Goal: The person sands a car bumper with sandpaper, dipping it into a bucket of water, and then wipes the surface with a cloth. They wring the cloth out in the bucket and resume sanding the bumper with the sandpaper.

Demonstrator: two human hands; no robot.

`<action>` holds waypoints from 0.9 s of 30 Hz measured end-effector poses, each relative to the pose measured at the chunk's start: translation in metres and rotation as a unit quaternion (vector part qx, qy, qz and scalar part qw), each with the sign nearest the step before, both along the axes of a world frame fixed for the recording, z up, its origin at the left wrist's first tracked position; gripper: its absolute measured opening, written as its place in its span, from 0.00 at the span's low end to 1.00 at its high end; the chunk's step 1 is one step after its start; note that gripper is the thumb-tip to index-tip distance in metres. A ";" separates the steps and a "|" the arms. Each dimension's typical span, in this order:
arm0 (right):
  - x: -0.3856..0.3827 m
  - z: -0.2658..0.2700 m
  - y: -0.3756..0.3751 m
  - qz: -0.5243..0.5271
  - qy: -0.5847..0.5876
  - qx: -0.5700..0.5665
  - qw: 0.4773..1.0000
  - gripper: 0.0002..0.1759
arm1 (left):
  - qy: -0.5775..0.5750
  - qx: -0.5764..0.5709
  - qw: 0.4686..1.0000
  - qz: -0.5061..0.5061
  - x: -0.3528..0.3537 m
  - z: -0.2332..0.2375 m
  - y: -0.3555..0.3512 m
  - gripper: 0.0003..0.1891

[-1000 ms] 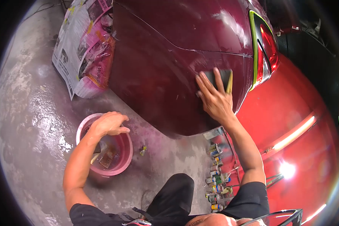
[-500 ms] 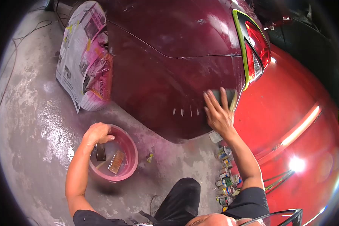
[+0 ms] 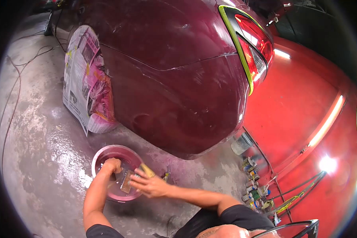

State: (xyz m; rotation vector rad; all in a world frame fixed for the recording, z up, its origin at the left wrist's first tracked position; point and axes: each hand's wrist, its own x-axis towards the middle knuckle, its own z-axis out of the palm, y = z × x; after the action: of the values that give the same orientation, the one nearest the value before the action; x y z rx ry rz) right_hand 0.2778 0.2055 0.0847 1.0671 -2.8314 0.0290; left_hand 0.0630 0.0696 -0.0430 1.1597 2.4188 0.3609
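My left hand (image 3: 113,164) is down inside the pink basin (image 3: 137,158), its fingers curled round something dark that is mostly hidden. At the basin's right side, my right hand (image 3: 150,185) is slightly blurred and holds a thin yellowish piece (image 3: 148,170) along its upper side. A brown block (image 3: 126,182) lies in the cloudy water between my hands, close to my right fingertips. Above the basin stands the dark maroon car body (image 3: 178,107), with neither hand touching it. Green tape (image 3: 242,59) edges its red tail light (image 3: 254,33).
Printed paper (image 3: 79,83) covers the wheel area at the left. A red car panel (image 3: 293,107) fills the right side. Several small cans (image 3: 252,186) and a clear container (image 3: 242,143) stand on the floor (image 3: 35,131). A cable (image 3: 16,91) runs along the far left.
My right hand has left the maroon panel and moved down and left to the basin with the yellowish piece. My left hand has reached lower into the basin. The view has shifted.
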 end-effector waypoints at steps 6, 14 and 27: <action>0.018 -0.058 -0.022 -0.103 -0.183 0.007 0.978 0.25 | -0.010 -0.034 0.999 -0.008 0.018 -0.034 0.021 0.20; 0.023 -0.067 -0.028 -0.156 -0.172 -0.009 0.973 0.26 | -0.065 0.027 0.998 0.008 0.000 -0.016 0.024 0.26; 0.018 -0.072 -0.026 -0.123 -0.161 -0.046 0.978 0.24 | -0.117 -0.040 0.992 0.001 -0.016 -0.057 0.037 0.27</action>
State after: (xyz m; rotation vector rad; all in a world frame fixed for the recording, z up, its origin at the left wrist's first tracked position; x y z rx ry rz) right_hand 0.2961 0.1800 0.0123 0.7457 -3.1918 0.3387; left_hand 0.0475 0.1066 -0.0997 1.0199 2.2109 0.3751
